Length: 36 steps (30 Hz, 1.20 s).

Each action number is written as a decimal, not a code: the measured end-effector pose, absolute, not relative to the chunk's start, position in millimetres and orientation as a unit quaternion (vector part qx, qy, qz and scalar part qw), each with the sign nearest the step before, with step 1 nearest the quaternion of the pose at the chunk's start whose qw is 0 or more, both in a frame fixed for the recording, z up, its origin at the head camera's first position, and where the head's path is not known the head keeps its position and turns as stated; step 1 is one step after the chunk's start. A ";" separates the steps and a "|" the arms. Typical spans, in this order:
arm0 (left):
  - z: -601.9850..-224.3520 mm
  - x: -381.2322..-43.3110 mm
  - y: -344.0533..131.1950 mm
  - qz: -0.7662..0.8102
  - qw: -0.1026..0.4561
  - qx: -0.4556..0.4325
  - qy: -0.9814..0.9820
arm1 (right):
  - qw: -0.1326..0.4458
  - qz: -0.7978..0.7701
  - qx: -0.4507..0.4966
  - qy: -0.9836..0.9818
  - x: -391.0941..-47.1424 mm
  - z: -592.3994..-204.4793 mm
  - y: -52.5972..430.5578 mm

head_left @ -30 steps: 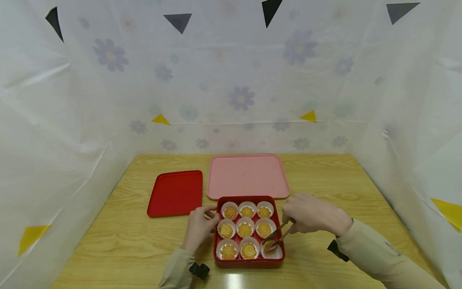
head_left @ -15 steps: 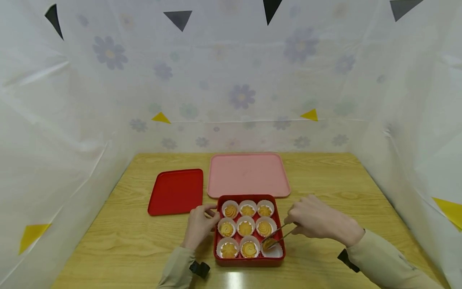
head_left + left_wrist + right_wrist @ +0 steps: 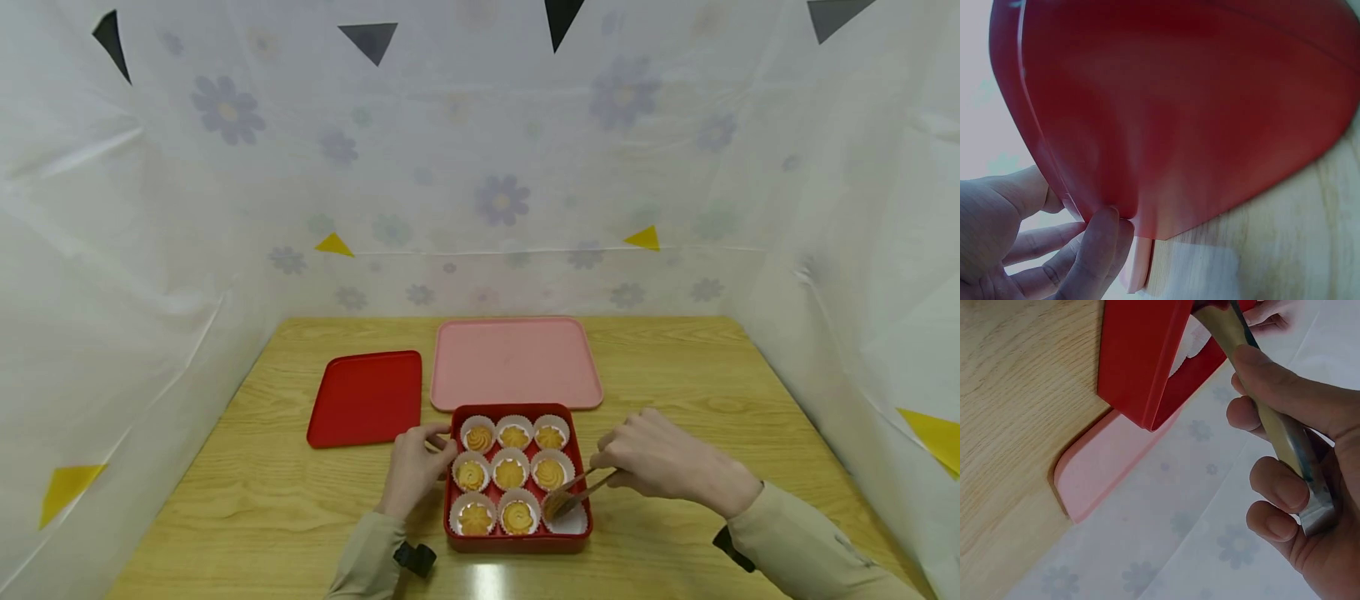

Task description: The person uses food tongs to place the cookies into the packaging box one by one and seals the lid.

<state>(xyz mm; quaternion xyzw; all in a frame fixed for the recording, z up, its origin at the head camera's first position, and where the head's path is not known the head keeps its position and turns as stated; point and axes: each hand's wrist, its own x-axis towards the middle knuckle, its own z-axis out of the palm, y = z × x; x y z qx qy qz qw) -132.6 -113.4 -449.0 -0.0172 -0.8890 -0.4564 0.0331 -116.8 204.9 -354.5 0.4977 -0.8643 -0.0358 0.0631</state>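
Note:
A red box (image 3: 517, 543) holds several swirled cookies (image 3: 510, 473) in white paper cups, set in three rows. My right hand (image 3: 660, 462) grips metal tongs (image 3: 1282, 434); their tips dip into the front right paper cup (image 3: 567, 523). A brownish cookie (image 3: 555, 503) shows at the tips, partly covered by them. My left hand (image 3: 416, 467) holds the box's left wall. In the left wrist view its fingertips (image 3: 1105, 219) press the outer wall and the thumb lies at the rim, its tip partly hidden.
Behind the box lies a pink tray (image 3: 517, 362), close to its far wall. A square red lid or tray (image 3: 365, 400) sits at the back left of the wooden table (image 3: 262, 508). White sheeting (image 3: 420, 167) closes off the back and both sides.
My right hand has shifted a little to the right and down, while the tong tips stay over the front right cup. My left hand and the box have not moved.

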 end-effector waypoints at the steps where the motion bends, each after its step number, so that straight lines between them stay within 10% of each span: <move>1: -449.1 -132.7 -113.5 -0.457 0.032 -0.017 -0.889 | 0.064 -0.037 0.498 -0.864 -116.5 -354.7 205.0; 36: -449.6 -133.1 -115.2 -0.461 0.033 -0.022 -0.887 | -0.055 0.023 0.430 -0.901 -117.8 -326.7 207.6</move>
